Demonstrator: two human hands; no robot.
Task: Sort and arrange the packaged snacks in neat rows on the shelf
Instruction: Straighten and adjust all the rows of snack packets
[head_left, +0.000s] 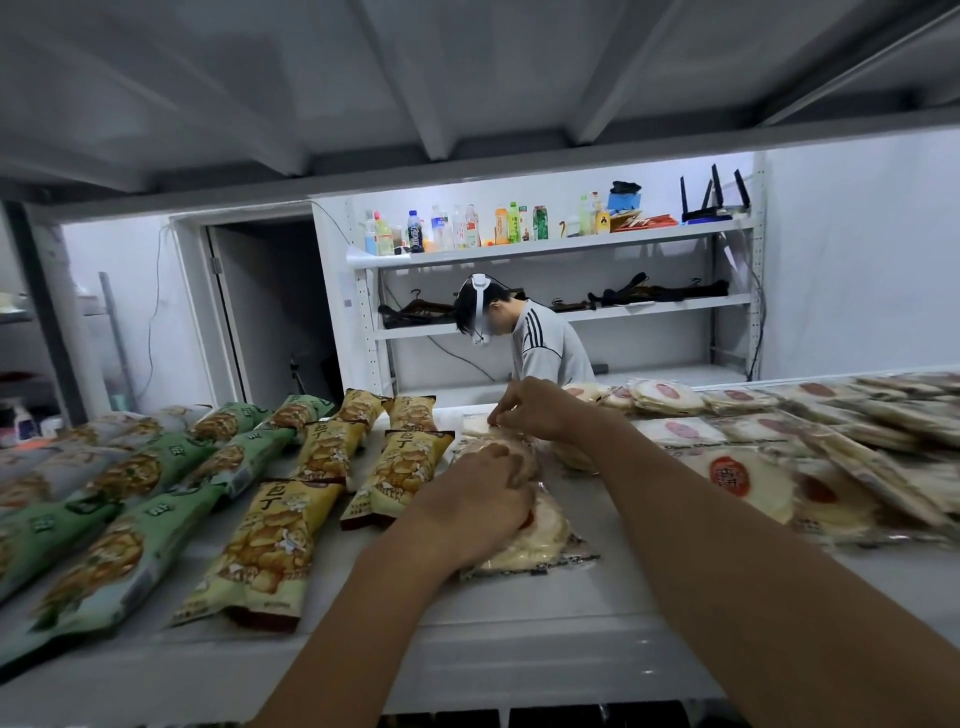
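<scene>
A clear packet of round flat cakes lies on the white shelf, and its upper half is hidden under the left hand, which is pressed flat on it with fingers together. Beyond that hand, a second clear packet is pinched at its far edge by the fingertips of the right hand; most of it is covered by both hands. To the left of the left hand, yellow snack bags and green snack bags are laid in rows. To the right of the right forearm, a blurred spread of cake packets is cut off by the frame edge.
</scene>
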